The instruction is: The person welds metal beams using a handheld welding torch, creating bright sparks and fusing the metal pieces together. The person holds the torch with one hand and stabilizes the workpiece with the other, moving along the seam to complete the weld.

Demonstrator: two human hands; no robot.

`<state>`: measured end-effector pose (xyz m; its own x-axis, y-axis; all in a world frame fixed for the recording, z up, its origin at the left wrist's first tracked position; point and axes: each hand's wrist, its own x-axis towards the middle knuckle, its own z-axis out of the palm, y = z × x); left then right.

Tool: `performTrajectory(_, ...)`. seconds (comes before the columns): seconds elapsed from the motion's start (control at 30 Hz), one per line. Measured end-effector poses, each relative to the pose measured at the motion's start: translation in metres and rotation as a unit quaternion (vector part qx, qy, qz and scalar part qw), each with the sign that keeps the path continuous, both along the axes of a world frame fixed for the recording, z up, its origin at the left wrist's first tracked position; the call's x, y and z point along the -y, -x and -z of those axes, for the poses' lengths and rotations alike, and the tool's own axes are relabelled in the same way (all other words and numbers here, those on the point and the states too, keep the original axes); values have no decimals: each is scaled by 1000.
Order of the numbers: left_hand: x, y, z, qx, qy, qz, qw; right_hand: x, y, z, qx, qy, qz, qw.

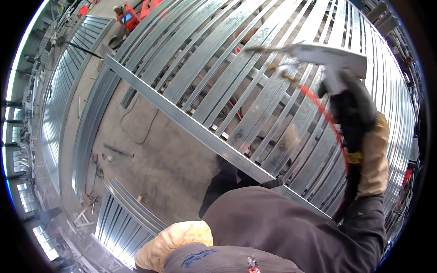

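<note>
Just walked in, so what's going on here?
A person's gloved right hand grips a gun-shaped tool with a red hose, held up over a slatted metal frame. What the left hand is doing can't be made out. More long metal pieces lie off to the left.

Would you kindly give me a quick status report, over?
Right hand gripping grey gun-shaped tool above slatted metal frame. Left glove partly visible, grip unclear. Orange hose near tool and right forearm.
</note>
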<state>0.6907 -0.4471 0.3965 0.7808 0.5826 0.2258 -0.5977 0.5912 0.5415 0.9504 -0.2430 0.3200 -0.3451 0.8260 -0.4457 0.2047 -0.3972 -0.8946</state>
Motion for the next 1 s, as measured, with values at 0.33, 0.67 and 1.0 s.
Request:
performTrajectory(0.33,-62,20,89,158,-6,-116,981,-47,130,140,-103,206,-98,968)
performTrajectory(0.67,-49,178,281,-300,293,-641,643,-55,173,167,-88,241,-139,957)
performTrajectory(1.0,-148,232,407,-477,334,-671,459,-57,176,185,-109,291,-144,939)
